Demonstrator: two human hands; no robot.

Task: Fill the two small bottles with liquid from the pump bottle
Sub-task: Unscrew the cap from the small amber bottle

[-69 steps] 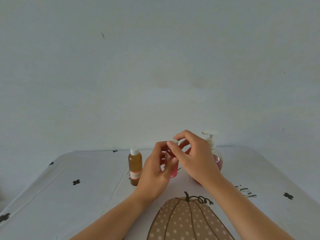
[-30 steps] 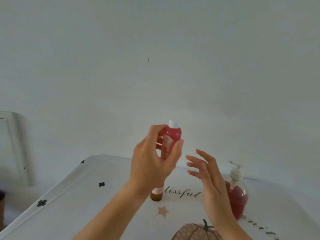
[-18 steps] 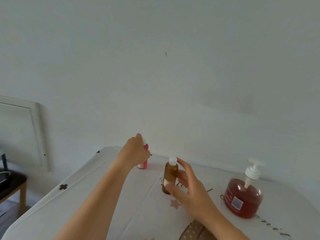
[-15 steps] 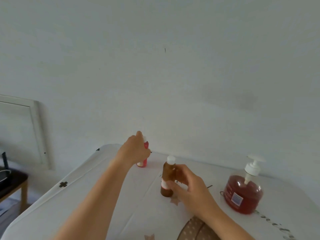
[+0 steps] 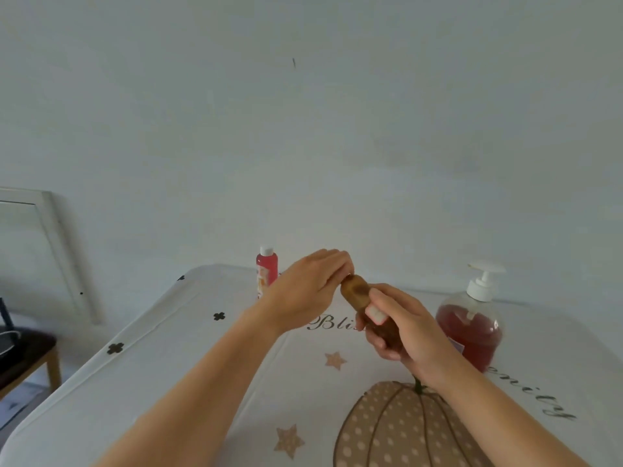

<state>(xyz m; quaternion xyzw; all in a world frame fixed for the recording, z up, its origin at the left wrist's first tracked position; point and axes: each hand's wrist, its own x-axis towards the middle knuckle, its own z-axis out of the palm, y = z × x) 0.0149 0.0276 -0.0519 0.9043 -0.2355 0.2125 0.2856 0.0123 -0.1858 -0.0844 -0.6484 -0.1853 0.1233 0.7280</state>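
1. One worktop (image 5: 188, 382) fills the lower part of the head view, under a white cloth printed with one big dotted pumpkin (image 5: 397, 429).
2. Two bare forearms reach in over it, each ending in one grip.
3. One pump bottle (image 5: 472, 332) of red liquid stands upright on the right of the worktop, just beyond the right wrist, with its white pump on top.
4. The right grip (image 5: 404, 328) is wrapped round the lower body of the brown bottle (image 5: 357, 293), holding it in the air, tilted up and to the left.
5. The left grip (image 5: 303, 291) is curled over that bottle's top end, hiding the cap.
6. That makes two small bottles: the second, the red bottle (image 5: 267, 274), stands capped near the far edge, untouched.
7. I count two tan stars and three black crosses on the cloth.
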